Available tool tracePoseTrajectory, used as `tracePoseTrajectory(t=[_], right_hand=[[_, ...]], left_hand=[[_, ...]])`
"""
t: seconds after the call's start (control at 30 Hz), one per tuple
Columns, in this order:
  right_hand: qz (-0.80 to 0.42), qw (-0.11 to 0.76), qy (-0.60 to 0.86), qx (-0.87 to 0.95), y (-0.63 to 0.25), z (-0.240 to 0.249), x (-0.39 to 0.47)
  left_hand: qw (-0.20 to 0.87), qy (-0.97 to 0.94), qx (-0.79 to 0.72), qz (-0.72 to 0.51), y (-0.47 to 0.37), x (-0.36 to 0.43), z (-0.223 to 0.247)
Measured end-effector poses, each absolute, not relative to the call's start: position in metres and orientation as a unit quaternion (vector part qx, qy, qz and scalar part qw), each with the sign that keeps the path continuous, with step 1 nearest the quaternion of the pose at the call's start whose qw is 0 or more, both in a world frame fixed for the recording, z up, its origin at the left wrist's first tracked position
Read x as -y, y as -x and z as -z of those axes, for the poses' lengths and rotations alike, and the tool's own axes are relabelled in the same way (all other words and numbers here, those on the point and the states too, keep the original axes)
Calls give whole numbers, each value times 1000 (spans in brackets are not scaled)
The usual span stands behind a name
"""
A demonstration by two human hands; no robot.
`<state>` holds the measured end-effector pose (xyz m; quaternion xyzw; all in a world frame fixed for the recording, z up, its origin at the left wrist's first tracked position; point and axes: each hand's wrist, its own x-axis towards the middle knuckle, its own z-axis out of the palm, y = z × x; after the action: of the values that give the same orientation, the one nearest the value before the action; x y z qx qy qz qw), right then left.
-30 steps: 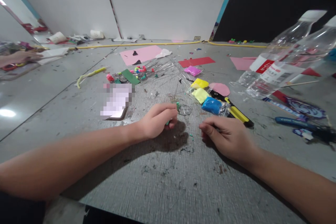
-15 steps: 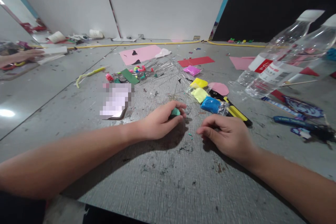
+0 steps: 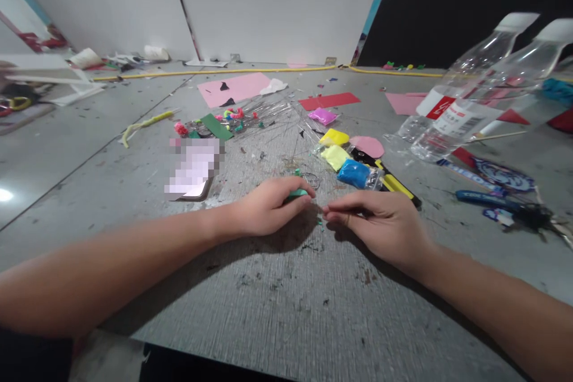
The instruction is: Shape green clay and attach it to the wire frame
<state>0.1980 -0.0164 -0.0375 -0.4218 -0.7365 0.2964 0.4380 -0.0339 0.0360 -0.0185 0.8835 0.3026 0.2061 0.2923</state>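
My left hand (image 3: 273, 206) is closed around a green piece (image 3: 297, 193), which shows between its thumb and fingers just above the grey tabletop (image 3: 277, 322). To its right, my right hand (image 3: 385, 224) has thumb and fingertips pinched together. Whatever lies between those fingertips is too small to make out. A small gap separates the two hands. Tiny green crumbs (image 3: 319, 223) lie on the table between them. Just beyond the hands are packets of blue clay (image 3: 353, 173), pale yellow clay (image 3: 335, 157) and yellow clay (image 3: 333, 137).
A phone (image 3: 194, 170) lies left, near a green strip (image 3: 216, 126) and scattered wires. Two plastic bottles (image 3: 452, 122) stand right, with keys (image 3: 537, 218) nearer. A yellow-black cutter (image 3: 397, 187) lies behind my right hand. Another person's hand (image 3: 5, 71) is at far left.
My right hand has moved left toward my left hand, its fingertips now pinched. The green piece shows as a thinner sliver. At far left, the other person's white sheets have shifted; the view has turned slightly.
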Motion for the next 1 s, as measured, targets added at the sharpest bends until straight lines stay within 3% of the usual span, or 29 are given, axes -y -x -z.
tracePoseTrajectory(t=[0.2,0.47,0.6,0.73,1.0], right_hand=[[-249,454,410,751,-191,31,25],[-328,478,444,683,-189,33,22],[-432,500,433,613,-185,28,20],[-495,484,427,581,-181,26,19],[-509,430,459,588,-184,32,22]], left_hand=[[319,-888,-254,-214,36,-36,21],[324,-878,-266,-232,35,-37,24],[309,-882,-276,-223,34,-36,22],[294,-888,-273,-224,34,-36,19],[251,-904,-262,-225,34,-36,20]])
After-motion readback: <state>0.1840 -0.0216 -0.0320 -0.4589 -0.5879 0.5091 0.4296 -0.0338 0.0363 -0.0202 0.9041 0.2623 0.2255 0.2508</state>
